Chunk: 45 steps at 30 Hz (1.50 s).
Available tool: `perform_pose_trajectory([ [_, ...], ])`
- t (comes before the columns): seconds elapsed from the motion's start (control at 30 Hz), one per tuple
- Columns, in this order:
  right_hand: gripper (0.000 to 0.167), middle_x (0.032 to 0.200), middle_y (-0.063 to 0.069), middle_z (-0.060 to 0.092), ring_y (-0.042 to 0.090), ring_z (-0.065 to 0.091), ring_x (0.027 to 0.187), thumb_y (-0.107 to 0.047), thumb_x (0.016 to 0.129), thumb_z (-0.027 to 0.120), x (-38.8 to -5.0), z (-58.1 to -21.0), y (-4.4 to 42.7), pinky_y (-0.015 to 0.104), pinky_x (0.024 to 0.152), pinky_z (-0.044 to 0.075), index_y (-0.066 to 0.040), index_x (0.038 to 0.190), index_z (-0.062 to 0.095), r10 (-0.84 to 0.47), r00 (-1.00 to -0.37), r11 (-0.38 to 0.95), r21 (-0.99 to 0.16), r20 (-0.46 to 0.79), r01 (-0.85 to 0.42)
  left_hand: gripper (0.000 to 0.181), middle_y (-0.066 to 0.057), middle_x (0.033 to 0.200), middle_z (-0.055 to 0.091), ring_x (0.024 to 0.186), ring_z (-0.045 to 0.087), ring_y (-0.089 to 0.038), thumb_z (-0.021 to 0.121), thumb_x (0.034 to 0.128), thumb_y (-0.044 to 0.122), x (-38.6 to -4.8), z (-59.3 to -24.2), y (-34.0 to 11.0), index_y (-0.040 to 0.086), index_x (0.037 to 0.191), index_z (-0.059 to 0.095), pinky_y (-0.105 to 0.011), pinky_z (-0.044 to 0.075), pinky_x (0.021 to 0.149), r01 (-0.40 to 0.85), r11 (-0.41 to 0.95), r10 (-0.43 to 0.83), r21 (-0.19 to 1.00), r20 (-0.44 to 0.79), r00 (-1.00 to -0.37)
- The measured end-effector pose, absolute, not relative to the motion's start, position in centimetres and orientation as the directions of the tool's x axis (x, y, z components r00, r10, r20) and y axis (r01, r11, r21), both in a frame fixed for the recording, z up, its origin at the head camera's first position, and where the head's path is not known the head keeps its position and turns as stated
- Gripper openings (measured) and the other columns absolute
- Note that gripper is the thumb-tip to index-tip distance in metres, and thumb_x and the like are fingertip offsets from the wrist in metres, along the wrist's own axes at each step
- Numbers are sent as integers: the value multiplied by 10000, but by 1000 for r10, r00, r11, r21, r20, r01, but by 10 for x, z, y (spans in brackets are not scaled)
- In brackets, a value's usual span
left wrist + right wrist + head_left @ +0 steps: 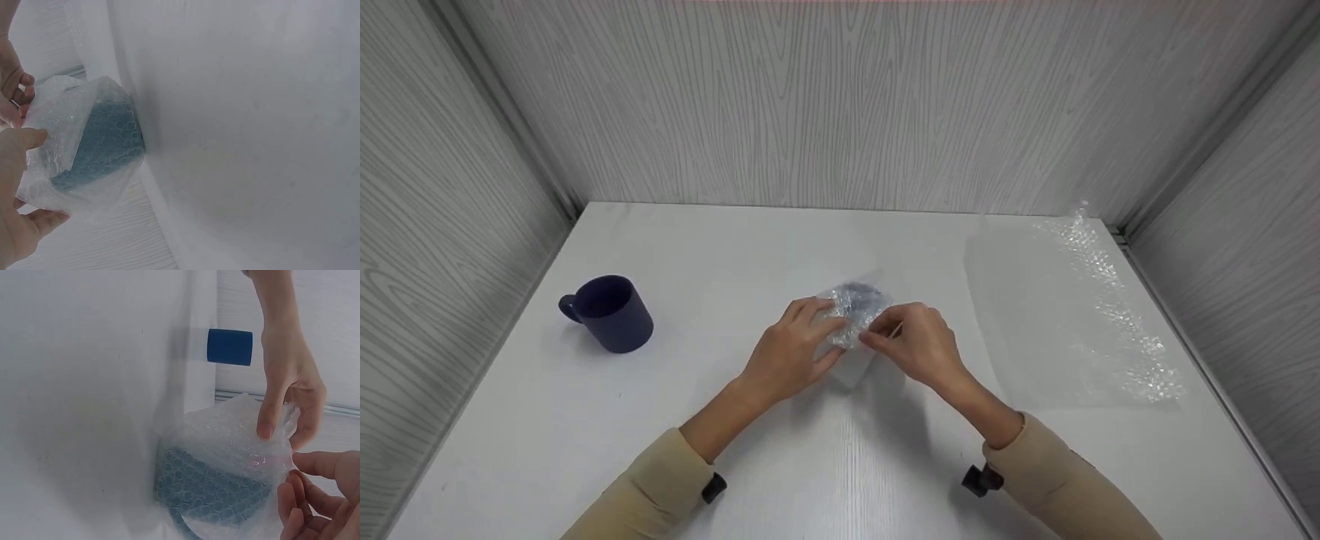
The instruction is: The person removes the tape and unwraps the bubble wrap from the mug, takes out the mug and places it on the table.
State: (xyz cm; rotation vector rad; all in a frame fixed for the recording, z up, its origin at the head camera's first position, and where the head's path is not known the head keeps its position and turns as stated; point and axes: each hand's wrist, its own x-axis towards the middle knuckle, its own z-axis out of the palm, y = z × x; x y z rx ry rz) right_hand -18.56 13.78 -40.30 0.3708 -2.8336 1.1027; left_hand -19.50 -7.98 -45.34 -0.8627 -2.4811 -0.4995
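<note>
A blue mug (211,486) stands wrapped in clear bubble wrap (851,319); a curved handle shows through in the right wrist view. My left hand (789,352) holds the bundle from its left side, the thumb on the folded wrap at the top. With thumb and forefinger, my right hand (919,341) pinches the edge of the wrap on the right of the top. Near those fingertips a pinkish strip (273,462) runs along the wrap. The mug's upper part is hidden under cloudy, crumpled layers.
At the left of the white table (697,247) stands another dark blue mug (619,322), upright, its handle to the left. A flat sheet of bubble wrap (1057,322) lies at the right, reaching the back edge. Grey wood-grain panels (840,105) wall the table at back and sides.
</note>
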Motion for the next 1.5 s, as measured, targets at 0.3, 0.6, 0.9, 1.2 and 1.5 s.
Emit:
perform_pose_trajectory([
  [0.3,103,807,-10,781,93,651,676,-232,903,838,-187,-402,137,248,568,511,-147,845,831,-206,-972,686,-690,118,-229,341,-102,1346,682,1275,640,-307,811,932,338,-193,-451,-80,167,1221,749,-375,669,837,649,740,488,178,522,-699],
  [0.6,101,795,9,767,95,627,679,-194,923,813,-190,-404,139,244,586,499,-129,846,817,-241,-966,671,-703,93,-235,387,-106,1356,672,1291,634,-319,760,959,437,-194,-452,-81,166,1235,747,-420,669,856,663,716,488,219,522,-700],
  [0.9,109,794,26,753,96,615,685,-176,937,797,-190,-404,140,256,602,497,-113,848,805,-256,-963,653,-720,85,-237,334,-107,1339,684,1269,644,-316,755,972,403,-195,-453,-78,165,1206,762,-413,671,837,655,721,467,227,539,-701],
  [1.2,103,865,55,740,112,623,738,-166,947,783,-187,-405,138,265,653,517,-94,874,788,-254,-963,630,-740,90,-235,304,-107,1310,697,1233,655,-319,790,950,369,-195,-456,-76,161,1172,778,-385,669,839,644,736,451,207,561,-695],
  [1.5,107,902,74,724,120,611,744,-165,953,778,-187,-406,139,264,662,510,-93,875,795,-263,-961,608,-758,86,-234,279,-118,1282,702,1200,663,-310,820,928,325,-196,-460,-71,141,1135,793,-377,670,809,635,739,413,225,594,-690],
])
